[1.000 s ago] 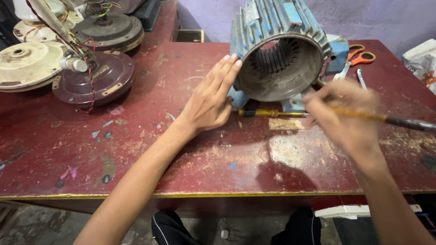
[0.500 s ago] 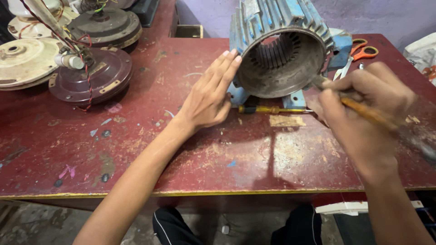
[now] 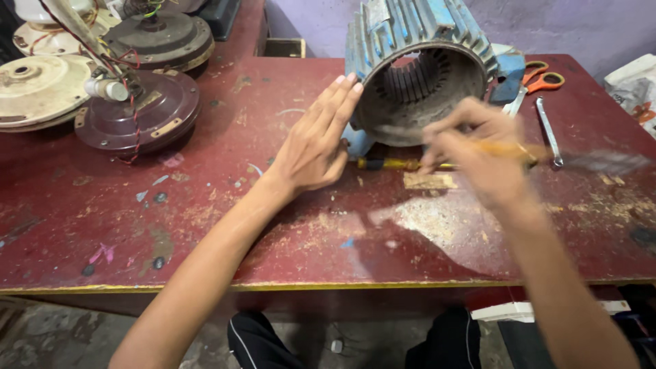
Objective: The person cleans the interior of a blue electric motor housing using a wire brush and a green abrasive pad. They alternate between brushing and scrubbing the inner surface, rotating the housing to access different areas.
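Note:
A blue finned motor housing (image 3: 417, 51) lies on its side on the red table (image 3: 205, 205), its open slotted bore facing me. My left hand (image 3: 316, 140) rests flat, fingers straight, against the housing's left rim. My right hand (image 3: 482, 154) is blurred in front of the bore and grips a long yellow-handled brush (image 3: 581, 158) whose dark end points right. A yellow and black screwdriver (image 3: 393, 164) lies on the table under the housing's front, beside a small tan scrap (image 3: 429, 181).
Several round fan motor parts (image 3: 137, 113) with red wires sit at the far left. Orange-handled scissors (image 3: 543, 76) and a metal spanner (image 3: 548, 131) lie right of the housing. A white bag (image 3: 632, 85) is at the right edge. Dust covers the table's front right.
My right hand has swung the brush from a steep tilt to near level, still in front of the bore. My left hand has stayed on the housing's rim.

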